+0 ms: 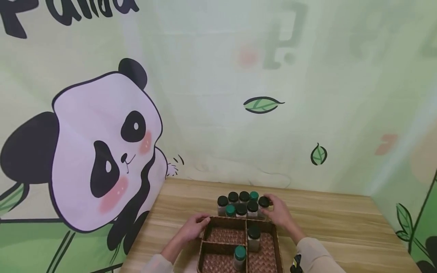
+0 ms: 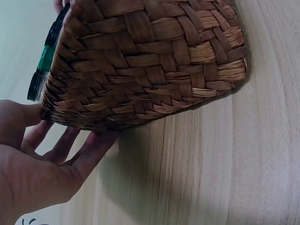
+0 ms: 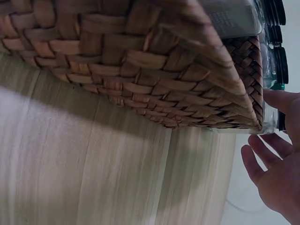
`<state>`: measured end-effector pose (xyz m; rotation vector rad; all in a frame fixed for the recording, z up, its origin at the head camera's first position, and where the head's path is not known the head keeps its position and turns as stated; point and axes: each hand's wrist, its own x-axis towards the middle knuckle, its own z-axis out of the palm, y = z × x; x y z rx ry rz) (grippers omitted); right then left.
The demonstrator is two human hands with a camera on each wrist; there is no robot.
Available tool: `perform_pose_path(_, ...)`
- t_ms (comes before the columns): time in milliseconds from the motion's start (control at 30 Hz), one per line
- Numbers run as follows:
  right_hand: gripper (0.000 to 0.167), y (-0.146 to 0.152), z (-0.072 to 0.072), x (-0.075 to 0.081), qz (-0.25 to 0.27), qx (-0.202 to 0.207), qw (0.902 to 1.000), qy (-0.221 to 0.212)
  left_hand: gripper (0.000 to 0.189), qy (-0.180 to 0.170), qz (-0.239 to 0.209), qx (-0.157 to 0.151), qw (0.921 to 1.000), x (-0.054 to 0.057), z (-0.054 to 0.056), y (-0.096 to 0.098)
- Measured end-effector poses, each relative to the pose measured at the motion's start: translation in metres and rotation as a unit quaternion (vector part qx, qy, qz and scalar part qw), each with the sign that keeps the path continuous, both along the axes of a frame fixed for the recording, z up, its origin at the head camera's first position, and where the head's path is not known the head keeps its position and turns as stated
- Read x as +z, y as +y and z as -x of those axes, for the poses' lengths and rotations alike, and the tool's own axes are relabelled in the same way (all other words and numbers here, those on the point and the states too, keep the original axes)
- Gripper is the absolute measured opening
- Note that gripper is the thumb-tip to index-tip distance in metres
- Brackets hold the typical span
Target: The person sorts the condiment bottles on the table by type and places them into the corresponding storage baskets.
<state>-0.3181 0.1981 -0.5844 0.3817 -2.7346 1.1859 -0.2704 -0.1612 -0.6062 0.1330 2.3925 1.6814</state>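
Note:
A brown woven basket [image 1: 246, 223] with dividers sits at the front of the table. My left hand [image 1: 193, 227] grips its back left corner, thumb at the rim and fingers under the outer wall in the left wrist view. By the back right corner, my right hand [image 1: 280, 213] pinches a black-lidded clear jar [image 1: 264, 202] at the right end of a cluster. That jar is partly hidden by the basket corner and thumb in the right wrist view. Inside the basket stand a black-lidded jar [image 1: 253, 238] and a green-lidded jar [image 1: 239, 258].
Several more jars [image 1: 241, 209], most black-lidded and some green, stand close together just behind the basket. Wood-grain table [image 1: 341, 223] extends to both sides. A panda-printed cloth [image 1: 211, 132] hangs behind the table's back edge.

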Motion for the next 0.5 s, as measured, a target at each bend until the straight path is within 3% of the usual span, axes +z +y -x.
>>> perform_pose_path(200, 0.037, 0.000, -0.001, -0.001, 0.040, -0.009, 0.9990, -0.019, 0.040, 0.027, 0.012, -0.014, 0.9995, -0.001, -0.001, 0.001)
perform_pose_path(500, 0.039, 0.017, 0.000, 0.011, 0.047, -0.004, 0.9983, -0.034, 0.039, 0.033, 0.012, -0.019, 0.9992, 0.004, -0.001, -0.001)
